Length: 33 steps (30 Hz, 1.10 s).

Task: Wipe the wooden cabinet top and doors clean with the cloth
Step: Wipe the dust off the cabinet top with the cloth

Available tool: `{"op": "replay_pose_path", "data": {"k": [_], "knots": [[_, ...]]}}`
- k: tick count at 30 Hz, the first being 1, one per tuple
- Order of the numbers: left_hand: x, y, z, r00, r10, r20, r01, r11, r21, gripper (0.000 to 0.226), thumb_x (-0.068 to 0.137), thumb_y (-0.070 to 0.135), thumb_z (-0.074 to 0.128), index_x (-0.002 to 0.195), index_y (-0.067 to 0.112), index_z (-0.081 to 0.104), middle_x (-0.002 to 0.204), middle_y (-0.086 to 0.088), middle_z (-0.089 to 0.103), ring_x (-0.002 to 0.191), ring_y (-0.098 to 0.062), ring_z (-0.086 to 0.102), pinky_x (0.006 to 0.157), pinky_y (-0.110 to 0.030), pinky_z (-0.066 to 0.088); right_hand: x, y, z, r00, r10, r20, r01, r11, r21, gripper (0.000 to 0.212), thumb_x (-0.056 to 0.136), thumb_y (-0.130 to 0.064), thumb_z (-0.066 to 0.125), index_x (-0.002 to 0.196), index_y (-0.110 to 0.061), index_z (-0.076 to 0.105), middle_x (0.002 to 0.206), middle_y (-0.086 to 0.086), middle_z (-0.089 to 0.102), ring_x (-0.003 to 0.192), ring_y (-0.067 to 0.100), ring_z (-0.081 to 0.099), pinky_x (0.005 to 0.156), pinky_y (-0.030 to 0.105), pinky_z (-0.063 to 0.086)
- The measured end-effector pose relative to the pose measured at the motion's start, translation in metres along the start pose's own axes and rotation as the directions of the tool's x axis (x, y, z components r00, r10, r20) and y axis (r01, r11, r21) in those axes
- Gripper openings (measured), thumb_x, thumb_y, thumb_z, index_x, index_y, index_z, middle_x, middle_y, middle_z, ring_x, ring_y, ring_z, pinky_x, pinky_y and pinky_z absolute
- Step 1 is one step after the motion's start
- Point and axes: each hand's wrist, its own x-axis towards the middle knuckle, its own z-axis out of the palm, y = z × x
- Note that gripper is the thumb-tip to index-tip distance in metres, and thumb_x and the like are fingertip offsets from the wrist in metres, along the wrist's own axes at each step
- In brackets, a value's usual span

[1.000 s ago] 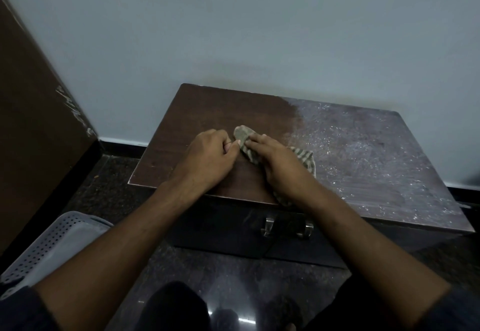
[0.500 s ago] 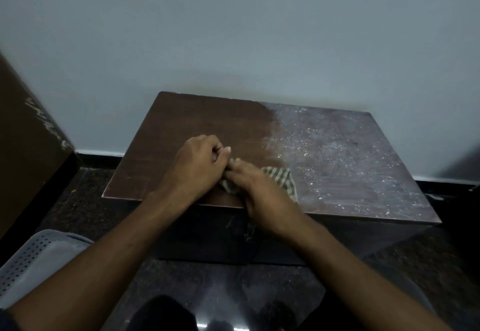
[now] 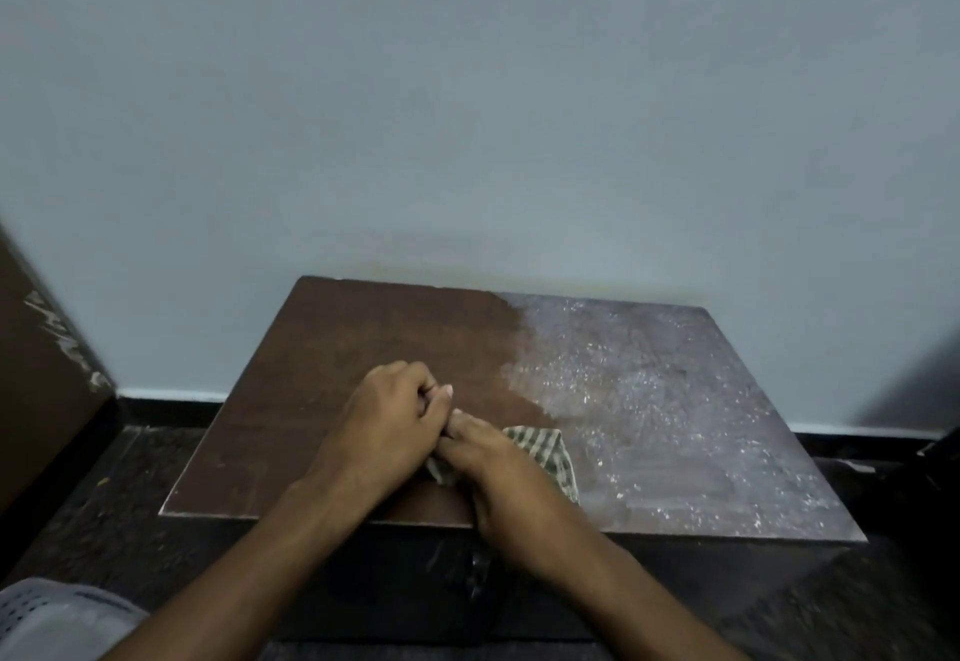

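A low wooden cabinet (image 3: 332,348) stands against the pale wall. The left half of its top is dark brown wood; the right half (image 3: 665,390) carries a whitish speckled film of dust. A green-and-white checked cloth (image 3: 545,450) lies bunched near the front edge, at the border of the two halves. My right hand (image 3: 498,473) presses down on the cloth and grips it. My left hand (image 3: 387,426) is curled beside it, fingertips pinching the cloth's left end. Both cabinet doors below (image 3: 415,577) are dark and mostly hidden by my forearms.
A brown door or panel (image 3: 36,400) stands at the far left. A pale perforated plastic basket (image 3: 57,624) sits on the dark stone floor at the lower left. A dark object edges in at the far right (image 3: 943,447).
The cloth and both hands have slid back towards the cabinet's front edge. The view has tilted upwards, showing more wall and less floor.
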Motion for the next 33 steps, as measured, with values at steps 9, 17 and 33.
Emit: {"op": "replay_pose_path", "data": {"k": [9,17,33], "knots": [[0.023,0.009,0.016,0.998,-0.048,0.052,0.047,0.999,0.019,0.014,0.093,0.024,0.05,0.079,0.025,0.054,0.084,0.007,0.055,0.083,-0.012,0.052,0.073,-0.029,0.044,0.034,0.033,-0.022,0.977,0.198,-0.08,-0.202,0.978,-0.044,0.051,0.095,-0.018,0.04,0.146,-0.021,0.046,0.155,0.001,0.04,0.145,0.018,0.032,0.122,0.035,0.022],[0.042,0.019,0.015,0.995,-0.06,0.077,0.059,0.998,0.02,0.012,0.089,0.022,0.053,0.081,0.03,0.058,0.088,0.012,0.053,0.087,-0.008,0.051,0.075,-0.029,0.047,0.041,0.074,-0.048,0.953,0.29,-0.087,-0.298,0.95,-0.09,0.059,0.093,0.004,0.047,0.147,-0.018,0.045,0.159,-0.002,0.033,0.149,0.018,0.025,0.123,0.025,0.012],[0.083,0.017,0.035,0.995,-0.029,0.099,0.032,0.999,-0.036,0.014,0.088,0.021,0.054,0.08,0.033,0.057,0.088,0.014,0.053,0.087,-0.005,0.049,0.075,-0.025,0.045,0.067,0.082,-0.054,0.959,0.278,-0.057,-0.28,0.959,-0.046,0.056,0.093,-0.029,0.04,0.149,-0.022,0.043,0.159,-0.004,0.033,0.149,0.015,0.024,0.123,0.027,0.015]]}}
